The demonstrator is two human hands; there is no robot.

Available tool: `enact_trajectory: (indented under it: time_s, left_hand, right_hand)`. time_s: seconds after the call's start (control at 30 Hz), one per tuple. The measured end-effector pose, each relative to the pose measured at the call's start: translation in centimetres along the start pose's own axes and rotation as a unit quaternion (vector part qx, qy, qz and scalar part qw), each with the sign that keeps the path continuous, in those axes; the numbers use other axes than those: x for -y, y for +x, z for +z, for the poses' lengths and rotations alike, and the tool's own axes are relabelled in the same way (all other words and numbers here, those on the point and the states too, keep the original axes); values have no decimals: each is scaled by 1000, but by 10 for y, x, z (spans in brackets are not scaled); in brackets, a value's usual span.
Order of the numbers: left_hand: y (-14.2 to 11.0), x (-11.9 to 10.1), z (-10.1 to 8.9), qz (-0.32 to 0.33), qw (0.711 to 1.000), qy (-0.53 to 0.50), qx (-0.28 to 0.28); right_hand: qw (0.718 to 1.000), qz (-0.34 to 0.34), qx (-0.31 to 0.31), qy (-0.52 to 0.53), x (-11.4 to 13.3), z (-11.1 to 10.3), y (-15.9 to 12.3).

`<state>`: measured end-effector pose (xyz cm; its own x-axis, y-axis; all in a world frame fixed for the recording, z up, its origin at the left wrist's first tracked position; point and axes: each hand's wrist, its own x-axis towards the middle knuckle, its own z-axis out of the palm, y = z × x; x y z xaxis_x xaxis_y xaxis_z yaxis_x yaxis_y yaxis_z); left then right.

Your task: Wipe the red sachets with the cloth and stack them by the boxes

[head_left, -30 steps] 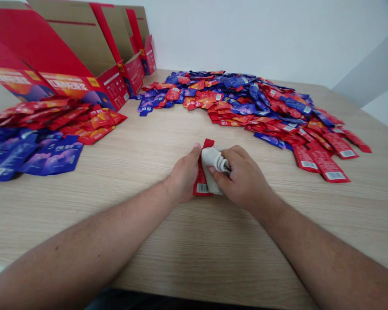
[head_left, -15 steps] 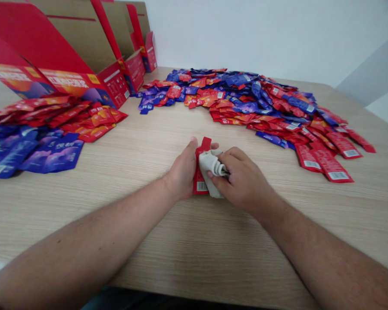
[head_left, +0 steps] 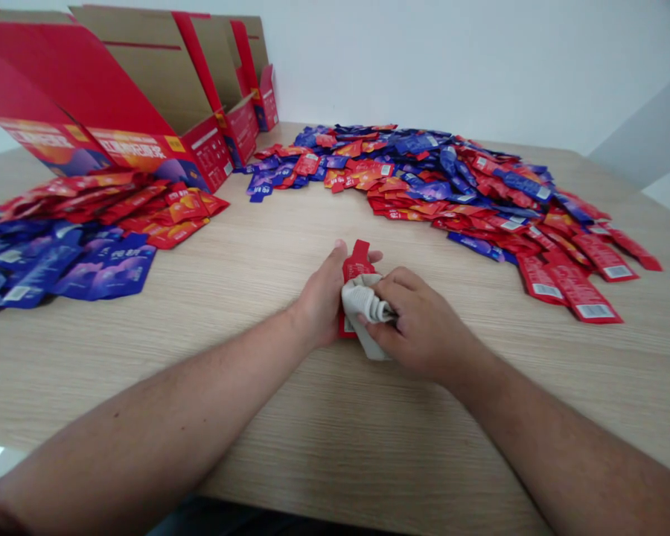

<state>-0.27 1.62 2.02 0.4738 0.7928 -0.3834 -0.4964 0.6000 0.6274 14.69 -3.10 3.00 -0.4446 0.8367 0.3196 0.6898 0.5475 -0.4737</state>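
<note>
Red pouch (head_left: 359, 257) in left grip (head_left: 320, 301), cloth (head_left: 359, 298) in right grip (head_left: 421, 324) partly covering it, pouch heap (head_left: 424, 175) beyond, cartons (head_left: 139, 149) at left

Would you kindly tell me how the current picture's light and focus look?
Head view: soft light on the white wall; head view: the table dims toward its near edge; head view: slight softness leaves fine print on the red packet, partly behind the pale cloth, hard to read.

On the desk (head_left: 290, 447), boxes (head_left: 137, 145) stand behind the left packet heap (head_left: 103, 234), another heap (head_left: 452, 186) spans back to right, and before it a cloth (head_left: 362, 299) lies over a packet (head_left: 358, 260) in the left hand (head_left: 324, 298).
</note>
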Motion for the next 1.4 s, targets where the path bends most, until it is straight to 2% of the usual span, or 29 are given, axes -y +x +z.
enact_trajectory:
  time_s: [0.07, 0.2, 0.23, 0.4, 0.53, 0.63, 0.73, 0.83, 0.9, 1.0, 1.07, 1.27, 1.33, 1.4]
  left_hand:
    - [1, 1, -1, 2, 1000, -1, 0]
    - [1, 2, -3, -5, 1000, 1, 14]
    - [1, 3, -3, -3, 1000, -2, 17]
    - [3, 6, 7, 2, 999, -30, 32]
    - [3, 9, 10, 2, 999, -26, 27]
    - [3, 7, 6, 7, 1000, -16, 15]
    - [3, 1, 0, 14, 1000, -9, -2]
    - [2, -2, -1, 15, 1000, -12, -11]
    - [2, 0, 0, 15, 1000, -16, -7]
    - [1, 4, 2, 14, 1000, -23, 9]
    - [2, 6, 2, 12, 1000, -25, 13]
    - [3, 0, 0, 7, 1000, -13, -3]
    - [2, 0, 1, 3, 1000, -19, 3]
    - [1, 2, 2, 8, 1000, -24, 6]
  right_hand:
    - [1000, 8, -16, -10, 0, 0, 0]
    - [999, -25, 24, 3, 3, 0, -1]
    - [1000, -23, 16, 0, 3, 0, -1]
    - [993, 48, -100, -45, -14, -2, 4]
    - [990, 53, -118, -53, -16, -1, 6]
    - [994, 42, -98, -36, -3, 2, 4]
    - [1000, 10, -20, -9, 11, 5, -1]
    - [999, -18, 40, 9, 15, 5, -4]
    - [999, -17, 34, 4, 11, 3, -3]
    - [999, 20, -37, -34, 5, 1, 0]
    - [997, 34, -59, -45, 5, 1, 0]
    - [997, -33, 73, 0, 17, 3, -5]
    - [999, -16, 49, -12, 14, 1, -4]
    - [999, 19, -10, -32, 10, 0, -2]
